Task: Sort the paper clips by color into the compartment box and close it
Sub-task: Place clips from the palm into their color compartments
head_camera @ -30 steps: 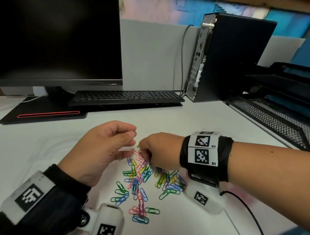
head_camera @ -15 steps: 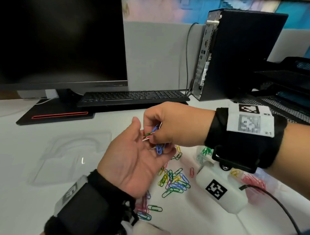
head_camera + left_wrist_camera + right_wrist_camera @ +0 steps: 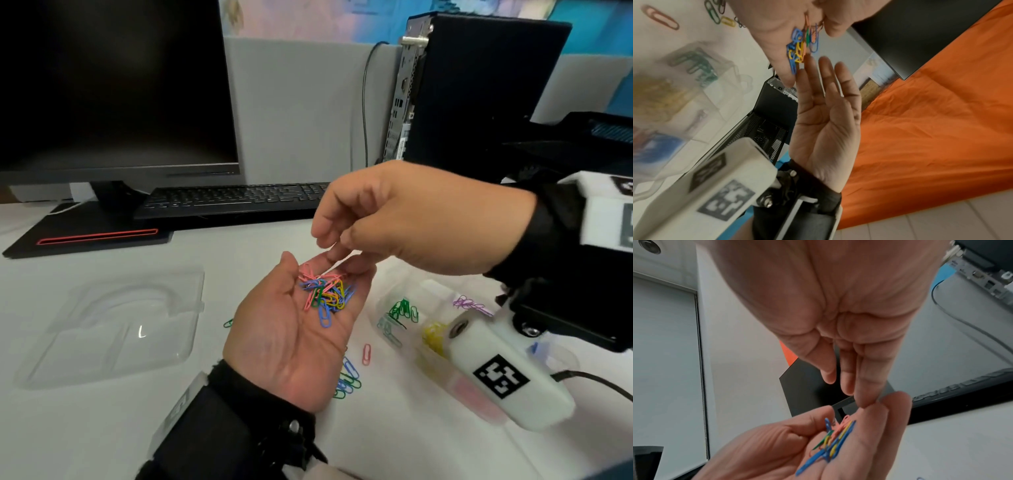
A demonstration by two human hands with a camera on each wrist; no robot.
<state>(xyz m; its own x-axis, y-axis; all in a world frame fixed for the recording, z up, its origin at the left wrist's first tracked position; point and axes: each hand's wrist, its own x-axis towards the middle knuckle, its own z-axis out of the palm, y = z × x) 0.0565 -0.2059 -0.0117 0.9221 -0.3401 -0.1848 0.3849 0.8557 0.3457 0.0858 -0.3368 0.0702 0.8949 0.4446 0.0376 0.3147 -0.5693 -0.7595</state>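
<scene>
Paper clips (image 3: 325, 294) heaped in cupped, relaxed left hand (image 3: 294, 339); right hand (image 3: 411, 222) above, fingers loose, empty.

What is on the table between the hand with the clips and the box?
In the head view, one pink clip lies between the left hand and the compartment box.

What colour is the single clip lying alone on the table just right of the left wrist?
Pink; the lone paper clip shows best in the head view.
</scene>
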